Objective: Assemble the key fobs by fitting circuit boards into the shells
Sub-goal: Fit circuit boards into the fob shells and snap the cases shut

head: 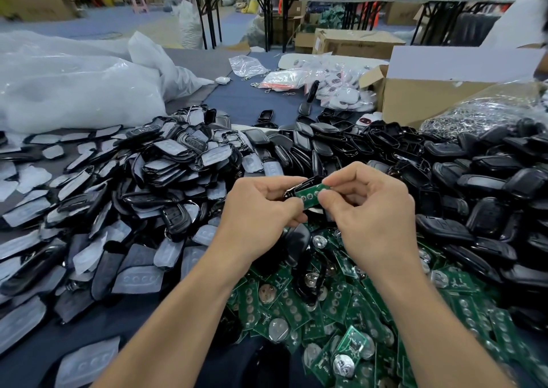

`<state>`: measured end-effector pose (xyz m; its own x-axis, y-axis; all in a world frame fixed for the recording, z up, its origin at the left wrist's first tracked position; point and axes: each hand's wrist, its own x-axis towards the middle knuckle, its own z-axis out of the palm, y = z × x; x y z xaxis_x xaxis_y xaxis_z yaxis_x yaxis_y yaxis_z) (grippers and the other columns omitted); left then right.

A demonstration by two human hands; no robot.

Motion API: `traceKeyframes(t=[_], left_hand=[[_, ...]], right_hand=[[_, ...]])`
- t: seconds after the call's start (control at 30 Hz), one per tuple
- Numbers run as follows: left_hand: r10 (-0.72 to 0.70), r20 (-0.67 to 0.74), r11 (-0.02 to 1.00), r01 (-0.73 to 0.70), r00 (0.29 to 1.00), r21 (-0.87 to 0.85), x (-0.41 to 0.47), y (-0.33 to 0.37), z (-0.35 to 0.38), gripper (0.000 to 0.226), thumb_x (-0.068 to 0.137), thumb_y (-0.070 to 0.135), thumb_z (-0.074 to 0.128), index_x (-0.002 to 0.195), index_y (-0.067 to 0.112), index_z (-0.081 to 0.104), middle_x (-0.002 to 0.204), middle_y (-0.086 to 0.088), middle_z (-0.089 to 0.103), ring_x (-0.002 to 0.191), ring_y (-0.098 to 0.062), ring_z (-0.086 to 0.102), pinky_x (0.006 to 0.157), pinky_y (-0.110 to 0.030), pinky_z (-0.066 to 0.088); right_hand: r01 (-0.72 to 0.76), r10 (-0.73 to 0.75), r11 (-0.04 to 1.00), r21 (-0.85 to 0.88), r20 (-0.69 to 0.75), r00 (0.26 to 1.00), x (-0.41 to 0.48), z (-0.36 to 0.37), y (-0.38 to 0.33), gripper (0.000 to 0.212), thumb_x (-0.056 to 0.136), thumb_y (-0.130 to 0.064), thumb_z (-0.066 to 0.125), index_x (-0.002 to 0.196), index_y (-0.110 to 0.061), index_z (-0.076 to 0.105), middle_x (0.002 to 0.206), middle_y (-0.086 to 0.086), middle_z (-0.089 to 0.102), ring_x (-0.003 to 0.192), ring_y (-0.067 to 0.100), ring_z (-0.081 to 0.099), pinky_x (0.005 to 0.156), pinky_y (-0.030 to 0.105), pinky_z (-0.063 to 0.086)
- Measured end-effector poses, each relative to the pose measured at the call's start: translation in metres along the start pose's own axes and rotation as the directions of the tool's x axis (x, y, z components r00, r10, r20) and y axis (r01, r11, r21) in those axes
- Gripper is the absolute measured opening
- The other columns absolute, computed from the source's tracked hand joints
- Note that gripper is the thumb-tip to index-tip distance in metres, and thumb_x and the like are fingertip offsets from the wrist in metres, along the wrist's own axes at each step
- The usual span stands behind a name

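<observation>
My left hand (261,206) grips a black key fob shell (299,186), held up above the table. A green circuit board (310,193) is pinched between thumb and fingers of my right hand (367,204), and it lies against the shell's open side. Both hands meet at the middle of the view, fingers closed around the two parts. Much of the shell is hidden by my fingers.
A heap of green circuit boards (341,307) with coin cells lies under my hands. Black shells (474,180) pile up at right and back, shells with grey button pads (166,168) at left. A cardboard box (439,97) and white bags (74,85) stand behind.
</observation>
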<state>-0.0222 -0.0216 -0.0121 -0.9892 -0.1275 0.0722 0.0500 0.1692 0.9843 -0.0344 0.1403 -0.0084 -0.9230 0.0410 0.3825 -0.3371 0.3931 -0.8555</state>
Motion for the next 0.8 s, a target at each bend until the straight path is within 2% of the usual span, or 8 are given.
traceKeyframes(t=[0.17,0.37,0.47,0.53,0.63,0.67,0.73,0.8], left_hand=[[0.006,0.0,1.0,-0.006,1.0,0.007,0.0,0.0,0.0,0.032,0.086,0.001,0.073,0.098,0.029,0.084,0.08,0.001,0.081,0.068,-0.02,0.078,0.066,-0.027,0.063],[0.012,-0.026,1.0,-0.012,1.0,0.003,0.0,0.001,-0.003,0.032,0.08,0.0,0.072,0.093,0.027,0.085,0.071,-0.004,0.079,0.061,-0.019,0.075,0.06,-0.023,0.058],[0.013,-0.036,1.0,-0.013,0.999,0.012,-0.001,0.0,-0.001,0.031,0.079,0.001,0.072,0.093,0.027,0.085,0.068,-0.005,0.078,0.059,-0.019,0.074,0.06,-0.023,0.058],[0.017,-0.036,1.0,-0.016,0.999,0.016,-0.002,0.001,0.001,0.027,0.082,0.003,0.075,0.093,0.026,0.084,0.069,-0.004,0.078,0.059,-0.019,0.074,0.06,-0.024,0.058],[-0.001,-0.026,0.998,-0.001,1.0,-0.064,-0.002,0.006,-0.003,0.029,0.084,-0.003,0.077,0.082,0.025,0.085,0.072,-0.008,0.079,0.055,-0.021,0.074,0.056,-0.026,0.059],[-0.013,-0.009,0.994,0.012,1.0,-0.106,-0.002,0.008,-0.005,0.032,0.084,-0.005,0.076,0.08,0.025,0.085,0.073,-0.009,0.079,0.054,-0.021,0.073,0.056,-0.027,0.06],[-0.023,0.038,0.984,0.029,0.999,-0.174,-0.003,0.009,-0.005,0.036,0.084,-0.007,0.074,0.08,0.027,0.086,0.075,-0.011,0.079,0.051,-0.019,0.071,0.056,-0.029,0.061],[0.0,0.043,0.987,0.007,0.999,-0.163,-0.005,0.009,0.0,0.034,0.081,0.0,0.075,0.08,0.032,0.086,0.075,-0.008,0.079,0.053,-0.017,0.071,0.056,-0.027,0.06]], right_hand=[[0.004,-0.005,0.999,-0.037,-0.028,1.0,-0.002,0.003,0.0,0.023,0.084,-0.013,0.083,0.078,-0.032,0.071,0.073,-0.023,0.072,0.068,0.003,0.07,0.064,0.017,0.056],[0.005,-0.01,0.995,-0.098,-0.048,0.999,-0.004,0.006,-0.001,0.022,0.081,-0.018,0.085,0.076,-0.032,0.07,0.07,-0.028,0.069,0.064,-0.004,0.067,0.059,0.005,0.047],[-0.03,0.023,0.993,-0.116,-0.059,0.998,-0.003,0.007,0.0,0.022,0.08,-0.024,0.086,0.086,-0.034,0.067,0.069,-0.029,0.068,0.06,-0.002,0.065,0.056,0.005,0.044],[-0.033,0.026,0.99,-0.141,-0.053,0.998,-0.003,0.005,0.001,0.027,0.079,-0.028,0.084,0.093,-0.035,0.062,0.062,-0.024,0.068,0.056,0.001,0.063,0.058,0.006,0.043],[-0.05,0.046,0.979,-0.199,-0.028,0.999,-0.002,0.002,0.003,0.025,0.08,-0.044,0.079,0.095,-0.036,0.06,0.055,-0.018,0.066,0.053,0.002,0.06,0.052,0.012,0.038],[-0.075,0.075,0.986,-0.152,-0.002,0.997,-0.002,0.001,0.004,0.022,0.081,-0.045,0.077,0.094,-0.036,0.062,0.056,-0.016,0.067,0.05,0.002,0.059,0.05,0.013,0.037],[-0.15,0.145,0.987,0.059,0.08,0.986,0.0,0.004,0.005,0.013,0.083,-0.039,0.074,0.092,-0.033,0.068,0.059,-0.007,0.07,0.043,0.004,0.053,0.048,0.018,0.04],[-0.2,0.179,0.957,0.21,0.117,0.977,0.0,0.005,0.003,0.008,0.081,-0.031,0.071,0.089,-0.032,0.072,0.058,0.002,0.069,0.044,0.01,0.053,0.047,0.025,0.041]])
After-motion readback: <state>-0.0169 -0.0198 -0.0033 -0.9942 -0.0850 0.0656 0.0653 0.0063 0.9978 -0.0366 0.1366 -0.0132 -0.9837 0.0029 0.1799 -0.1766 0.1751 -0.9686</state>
